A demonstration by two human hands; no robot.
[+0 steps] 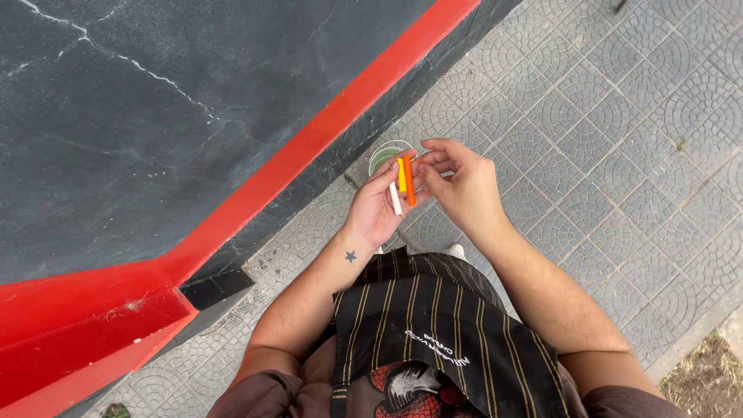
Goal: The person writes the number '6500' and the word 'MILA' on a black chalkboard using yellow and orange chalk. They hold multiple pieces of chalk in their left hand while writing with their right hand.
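Lying below both hands (pixel 422 193), cup (pixel 387 157) abuts wall (pixel 139 116).

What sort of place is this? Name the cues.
Probably an outdoor pavement beside a painted wall: grey patterned paving tiles, a dark wall with a red painted stripe, and a dirt patch at the pavement's edge.

wall (pixel 155 116) close left, open paving (pixel 619 155) right

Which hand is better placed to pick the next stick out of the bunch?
Right, probably. The left hand is busy cradling the orange stick, yellow stick and white stick in its palm, while the right hand has fingertips pinching at their upper ends.
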